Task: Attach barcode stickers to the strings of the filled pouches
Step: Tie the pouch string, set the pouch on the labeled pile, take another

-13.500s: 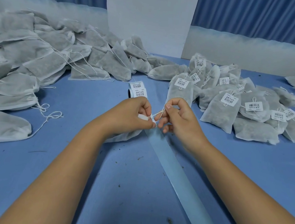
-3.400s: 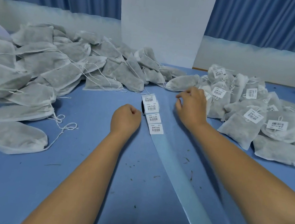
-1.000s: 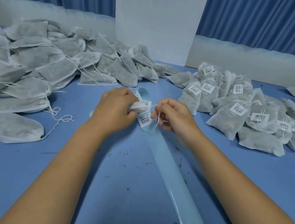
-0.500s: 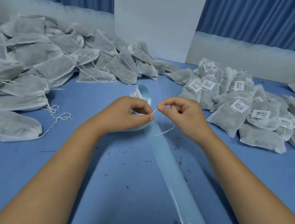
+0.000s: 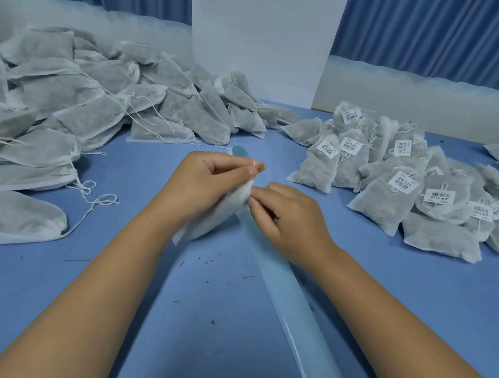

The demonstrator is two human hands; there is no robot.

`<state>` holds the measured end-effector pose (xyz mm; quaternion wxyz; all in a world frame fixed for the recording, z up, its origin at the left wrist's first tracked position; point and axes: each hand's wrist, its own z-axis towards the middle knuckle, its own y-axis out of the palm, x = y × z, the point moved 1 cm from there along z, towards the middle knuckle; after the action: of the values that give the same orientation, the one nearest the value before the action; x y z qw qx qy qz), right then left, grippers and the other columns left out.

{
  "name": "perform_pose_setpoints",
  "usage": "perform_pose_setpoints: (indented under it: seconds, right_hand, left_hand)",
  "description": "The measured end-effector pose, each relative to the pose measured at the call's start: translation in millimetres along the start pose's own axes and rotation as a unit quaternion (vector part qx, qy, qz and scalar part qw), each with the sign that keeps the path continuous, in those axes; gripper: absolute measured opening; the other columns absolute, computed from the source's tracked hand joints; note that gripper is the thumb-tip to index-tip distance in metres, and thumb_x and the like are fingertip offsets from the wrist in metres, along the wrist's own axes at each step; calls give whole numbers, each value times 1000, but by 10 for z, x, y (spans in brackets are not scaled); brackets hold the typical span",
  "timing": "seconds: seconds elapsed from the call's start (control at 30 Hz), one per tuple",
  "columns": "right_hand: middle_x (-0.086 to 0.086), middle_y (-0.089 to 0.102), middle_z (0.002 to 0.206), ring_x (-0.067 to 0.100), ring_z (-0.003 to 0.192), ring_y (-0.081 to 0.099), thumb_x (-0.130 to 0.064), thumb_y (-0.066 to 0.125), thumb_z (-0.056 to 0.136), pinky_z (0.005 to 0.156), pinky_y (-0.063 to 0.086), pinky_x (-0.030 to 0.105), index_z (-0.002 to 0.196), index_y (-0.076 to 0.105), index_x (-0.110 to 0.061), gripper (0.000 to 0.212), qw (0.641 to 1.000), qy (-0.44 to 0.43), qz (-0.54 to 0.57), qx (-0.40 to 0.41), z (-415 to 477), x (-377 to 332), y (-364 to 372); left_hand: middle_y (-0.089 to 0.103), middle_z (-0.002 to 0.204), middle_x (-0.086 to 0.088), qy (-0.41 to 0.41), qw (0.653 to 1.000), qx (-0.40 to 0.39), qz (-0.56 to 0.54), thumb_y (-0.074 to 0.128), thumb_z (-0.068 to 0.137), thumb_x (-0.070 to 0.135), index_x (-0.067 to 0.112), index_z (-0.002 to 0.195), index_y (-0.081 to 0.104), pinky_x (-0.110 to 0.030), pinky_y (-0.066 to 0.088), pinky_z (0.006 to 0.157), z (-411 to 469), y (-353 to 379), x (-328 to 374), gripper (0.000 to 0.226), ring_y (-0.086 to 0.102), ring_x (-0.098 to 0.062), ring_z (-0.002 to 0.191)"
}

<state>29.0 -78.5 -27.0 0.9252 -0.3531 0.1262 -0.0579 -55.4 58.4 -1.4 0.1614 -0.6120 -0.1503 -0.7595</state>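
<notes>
While blue curtains (image 5: 449, 34) hang behind, pouch heaps (image 5: 78, 111) crowd the blue table (image 5: 207, 340).

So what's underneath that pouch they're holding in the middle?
A pale backing strip lies on the blue table and passes beneath the pouch. The left hand and right hand cover that stretch, so any stickers there can't be seen.

You face: blue tabletop (image 5: 25, 287); blue pleated curtains (image 5: 449, 34) behind; white upright panel (image 5: 264, 33) between them; pale wall band (image 5: 425, 100) below.
</notes>
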Motion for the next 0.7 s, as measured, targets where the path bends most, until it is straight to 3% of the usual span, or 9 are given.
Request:
perform_pose_setpoints:
  seconds: [0.17,0.27,0.37,0.5,0.6,0.7]
  right_hand:
    - [-14,41,72,0,68,37,-16,63,92,59,35,23,93,74,-15,11,997,31,26,70,30,141,-82]
    - [-14,38,68,4,64,37,-19,68,90,60,34,20,92,76,-19,9,994,74,52,64,43,261,-107]
    - [-9,47,73,3,64,47,-17,74,86,64,35,11,90,77,-24,9,971,147,190,14,31,279,-66]
    - [3,69,95,13,90,60,-14,69,89,80,44,14,93,73,-31,18,923,231,297,-76,52,202,3]
    - [1,64,112,13,95,62,-16,71,88,81,41,6,104,67,-32,23,908,288,299,-58,79,177,-29]
    - [0,64,97,9,81,56,-2,69,85,76,40,8,90,66,-20,19,911,292,290,-11,96,165,-95]
  left_hand:
    - [65,63,18,7,980,-33,196,71,91,22,21,88,81,-7,40,58,-11,-121,0,10,54,5,57]
    - [59,53,22,-16,969,-96,228,68,92,18,19,79,78,-2,34,49,-20,-95,-1,17,50,9,48]
    - [70,68,13,-62,961,-155,220,65,93,15,26,71,76,-4,39,56,-37,-41,-8,26,56,5,59]
    - [73,80,5,-86,966,-160,187,59,95,14,28,66,73,-10,48,76,-38,-30,-13,35,66,-5,86]
    - [73,81,4,-95,973,-141,155,59,94,16,27,66,72,-9,48,70,-31,-39,12,33,64,-5,78]
    - [72,78,6,-95,978,-116,143,58,94,14,25,66,72,-8,44,63,-17,-42,19,33,62,-2,69]
